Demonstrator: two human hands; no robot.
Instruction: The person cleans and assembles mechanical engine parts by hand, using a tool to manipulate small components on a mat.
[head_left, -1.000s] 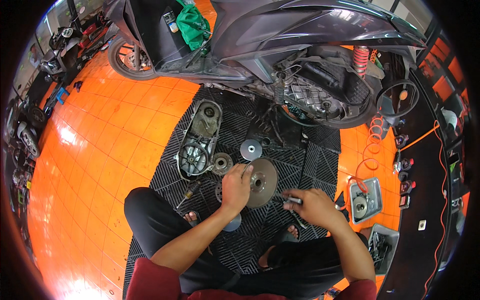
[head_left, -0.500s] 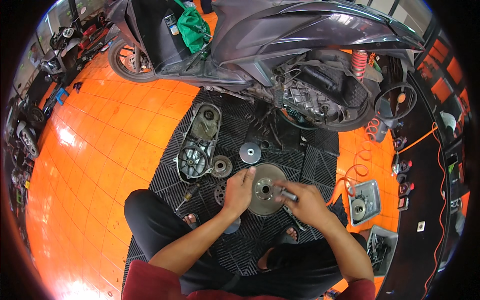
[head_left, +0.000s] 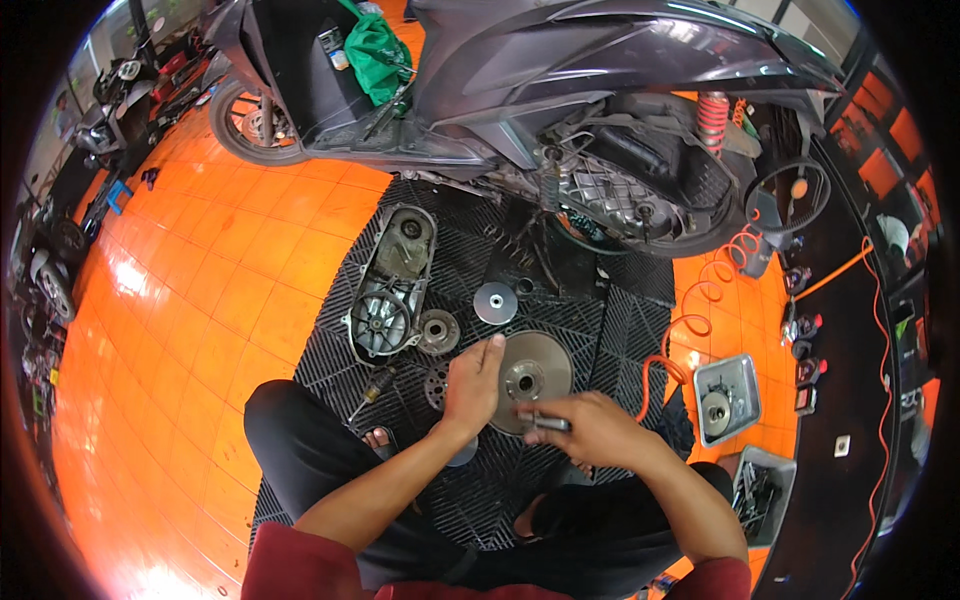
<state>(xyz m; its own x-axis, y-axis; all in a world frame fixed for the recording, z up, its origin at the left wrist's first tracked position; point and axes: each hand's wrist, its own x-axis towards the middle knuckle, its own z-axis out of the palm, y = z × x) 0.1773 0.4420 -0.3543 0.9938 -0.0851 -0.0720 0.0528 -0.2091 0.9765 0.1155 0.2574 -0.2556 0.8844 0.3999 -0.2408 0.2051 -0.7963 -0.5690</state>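
A round grey metal pulley disc (head_left: 545, 360) with a raised hub and centre hole stands tilted above the mat. My left hand (head_left: 473, 390) grips its left edge, thumb up along the rim. In my right hand (head_left: 597, 428) is a short grey cylindrical tool (head_left: 548, 423), whose tip lies over the disc's lower face; its exact kind is unclear. Just beyond the disc rests a small shiny round plate (head_left: 496, 303). A hubbed metal part (head_left: 438, 332) and a perforated disc (head_left: 436, 386), partly behind my left hand, lie to the left.
A long crankcase cover (head_left: 398, 270) and a screwdriver (head_left: 372, 393) lie left on the black mat (head_left: 625, 330). The grey scooter (head_left: 600, 80) stands ahead. On the right are a coiled orange hose (head_left: 690, 325), a parts tray (head_left: 740, 375) and a tool bin (head_left: 785, 500).
My right hand has moved down and slightly left with the tool, from beside the hub to the disc's lower part. My left hand keeps its grip on the disc.
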